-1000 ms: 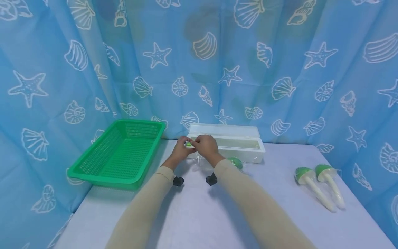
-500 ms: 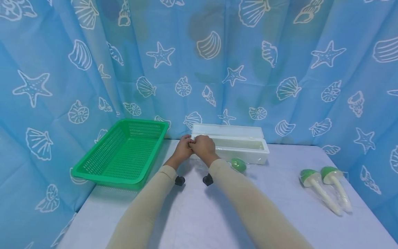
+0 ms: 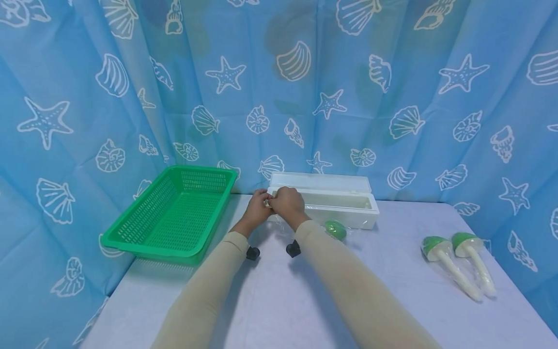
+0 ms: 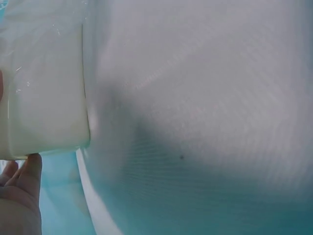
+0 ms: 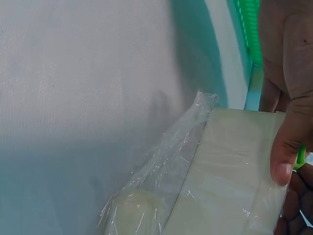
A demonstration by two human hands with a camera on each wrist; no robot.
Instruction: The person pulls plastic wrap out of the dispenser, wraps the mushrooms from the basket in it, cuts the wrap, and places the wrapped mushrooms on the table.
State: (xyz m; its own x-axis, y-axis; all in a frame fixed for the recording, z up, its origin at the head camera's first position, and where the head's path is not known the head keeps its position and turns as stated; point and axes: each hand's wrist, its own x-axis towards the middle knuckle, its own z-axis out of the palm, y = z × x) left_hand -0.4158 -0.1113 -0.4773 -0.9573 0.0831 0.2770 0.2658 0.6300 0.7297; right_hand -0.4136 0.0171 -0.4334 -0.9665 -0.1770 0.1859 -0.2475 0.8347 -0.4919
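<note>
A long white box stands at the back middle with its lid raised; it looks like a cling film dispenser. My left hand grips the box's left end. Close against it, my right hand has its fingers curled at the same end, around a small bright green piece that is mostly hidden. Clear film hangs over the box's front in the right wrist view. Just before the box lies a film-covered mushroom with a green cap, its stem hidden behind my right forearm.
A green perforated basket stands at the left. Two wrapped model mushrooms, one beside the other, lie at the right on the white table. A blue shell-patterned curtain hangs close behind the box.
The whole view has shifted slightly. My hands stay at the box's left end, the right one closing over the green piece that showed between the fingers earlier.
</note>
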